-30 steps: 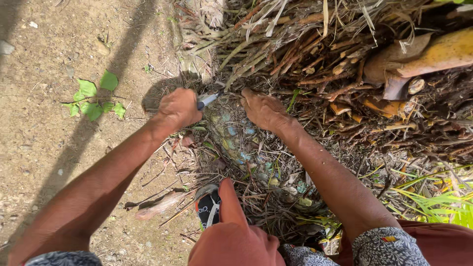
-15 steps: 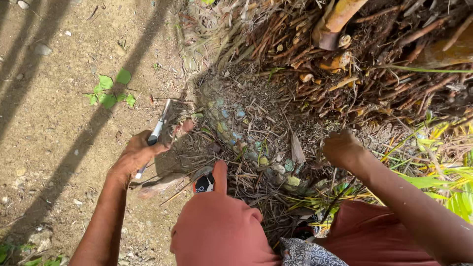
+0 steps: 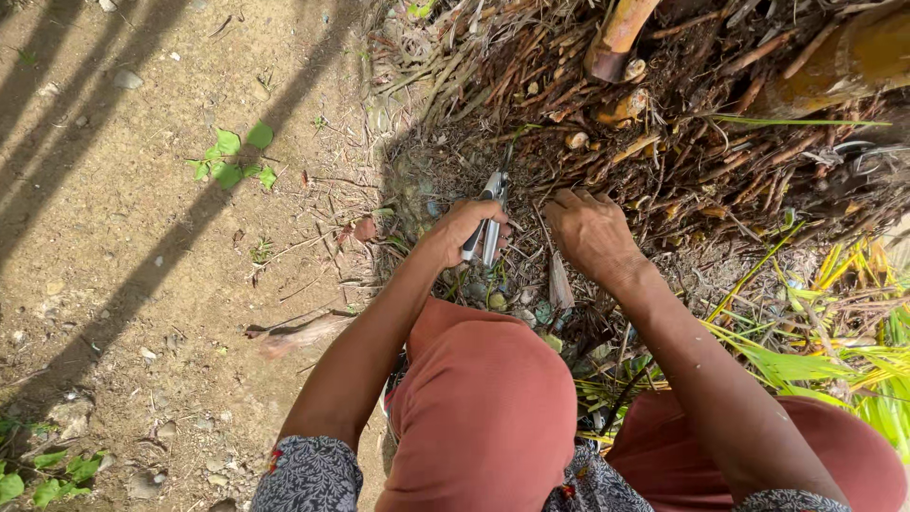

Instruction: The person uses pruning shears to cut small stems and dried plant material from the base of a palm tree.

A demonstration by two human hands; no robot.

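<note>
- Bare, pale brown dirt ground [image 3: 123, 284] fills the left half of the frame, scattered with small stones and dry twigs.
- Long, dark diagonal shadows [image 3: 190, 228] cross it from upper right to lower left under strong sunlight.
- A small cluster of bright green leaves [image 3: 232, 159] sits in the upper left.
- A dense heap of dry brown palm stalks and fibres [image 3: 664, 114] covers the upper right.
- Yellow-green palm fronds [image 3: 834, 351] lie at the right edge.

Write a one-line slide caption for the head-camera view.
Left hand grips metal shears while right hand presses into dry palm debris beside a dirt path.
</note>
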